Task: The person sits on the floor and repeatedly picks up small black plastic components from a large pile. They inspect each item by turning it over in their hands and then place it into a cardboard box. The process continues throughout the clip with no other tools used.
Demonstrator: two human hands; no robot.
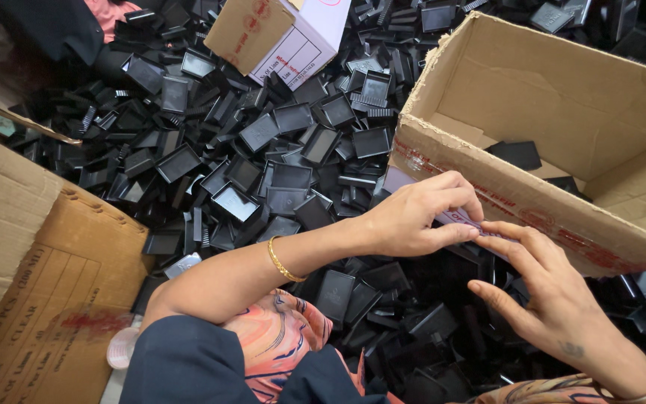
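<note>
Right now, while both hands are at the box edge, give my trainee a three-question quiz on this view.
1. True or false: the left hand wears a gold bangle.
2. What do both hands pinch at the front wall of the open cardboard box? A) a strip of pale tape B) a black tray C) a pen
3. What covers the surface around the right hand?

Key: 1 true. 2 A. 3 a heap of small black plastic trays.
</note>
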